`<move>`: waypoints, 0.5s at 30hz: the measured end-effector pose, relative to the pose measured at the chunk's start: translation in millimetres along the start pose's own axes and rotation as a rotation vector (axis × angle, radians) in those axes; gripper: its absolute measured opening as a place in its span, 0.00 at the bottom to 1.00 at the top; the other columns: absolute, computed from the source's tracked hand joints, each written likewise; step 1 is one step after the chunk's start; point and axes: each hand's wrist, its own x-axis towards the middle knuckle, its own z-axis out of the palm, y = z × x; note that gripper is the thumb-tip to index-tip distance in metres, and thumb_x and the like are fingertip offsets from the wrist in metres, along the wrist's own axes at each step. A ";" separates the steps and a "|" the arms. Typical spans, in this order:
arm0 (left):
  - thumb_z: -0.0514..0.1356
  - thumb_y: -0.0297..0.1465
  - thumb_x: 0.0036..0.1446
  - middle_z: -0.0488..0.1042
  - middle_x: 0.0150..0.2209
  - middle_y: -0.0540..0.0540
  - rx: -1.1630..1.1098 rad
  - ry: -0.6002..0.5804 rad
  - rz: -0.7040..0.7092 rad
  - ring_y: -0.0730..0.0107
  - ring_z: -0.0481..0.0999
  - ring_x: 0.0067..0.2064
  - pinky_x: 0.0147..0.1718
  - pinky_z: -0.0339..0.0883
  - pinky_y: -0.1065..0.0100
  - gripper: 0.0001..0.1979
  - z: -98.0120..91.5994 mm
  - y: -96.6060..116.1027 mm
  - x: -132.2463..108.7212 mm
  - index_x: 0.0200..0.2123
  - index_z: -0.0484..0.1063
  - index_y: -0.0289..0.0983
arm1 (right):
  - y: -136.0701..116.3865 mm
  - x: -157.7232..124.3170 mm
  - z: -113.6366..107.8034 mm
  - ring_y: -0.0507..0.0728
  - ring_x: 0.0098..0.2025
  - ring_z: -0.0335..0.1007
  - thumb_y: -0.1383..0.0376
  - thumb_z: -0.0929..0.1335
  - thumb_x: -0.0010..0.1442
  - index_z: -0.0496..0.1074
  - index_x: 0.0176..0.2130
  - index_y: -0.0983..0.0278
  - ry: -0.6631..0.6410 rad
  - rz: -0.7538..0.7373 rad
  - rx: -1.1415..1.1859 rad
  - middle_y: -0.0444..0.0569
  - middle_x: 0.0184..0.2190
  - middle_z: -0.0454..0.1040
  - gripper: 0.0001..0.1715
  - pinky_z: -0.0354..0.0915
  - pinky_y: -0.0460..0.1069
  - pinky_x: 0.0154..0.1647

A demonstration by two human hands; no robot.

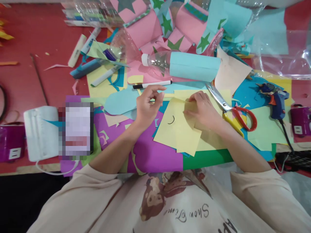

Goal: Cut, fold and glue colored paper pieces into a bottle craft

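A pale yellow paper sheet with a small black curved mark lies in front of me on purple paper. My right hand rests on its upper right part, fingers curled and pinching the sheet's edge. My left hand hovers just left of the sheet's top corner, fingers bent, thumb and fingertips close together; whether anything is between them I cannot make out. A black marker lies just beyond my left hand.
Red-handled scissors lie right of my right hand, a blue glue gun further right. A plastic bottle wrapped in light blue paper lies behind. A phone and a white mask sit at left, among many paper scraps.
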 end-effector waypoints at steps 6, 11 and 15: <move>0.56 0.35 0.63 0.75 0.32 0.51 0.127 -0.064 0.081 0.78 0.75 0.33 0.35 0.70 0.74 0.08 0.6 5.2 -2.9 0.40 0.72 0.39 | -0.7 6.2 -4.7 0.58 0.35 0.63 0.69 0.65 0.52 0.62 0.36 0.61 -0.046 0.033 0.144 0.48 0.31 0.68 0.09 0.60 0.52 0.38; 0.54 0.33 0.64 0.77 0.34 0.49 0.146 -0.063 0.099 0.76 0.77 0.36 0.37 0.70 0.73 0.09 -1.3 4.9 -0.7 0.37 0.73 0.37 | -8.5 1.2 -34.8 0.52 0.27 0.61 0.64 0.64 0.59 0.66 0.28 0.63 -0.073 0.046 0.126 0.45 0.24 0.68 0.08 0.56 0.49 0.30; 0.53 0.33 0.65 0.77 0.35 0.48 0.075 -0.003 0.076 0.75 0.76 0.36 0.35 0.69 0.72 0.09 -1.4 -0.9 1.9 0.38 0.73 0.38 | -16.3 -32.0 -80.5 0.50 0.24 0.58 0.63 0.66 0.60 0.68 0.30 0.63 0.203 0.085 -0.001 0.43 0.23 0.66 0.08 0.54 0.49 0.29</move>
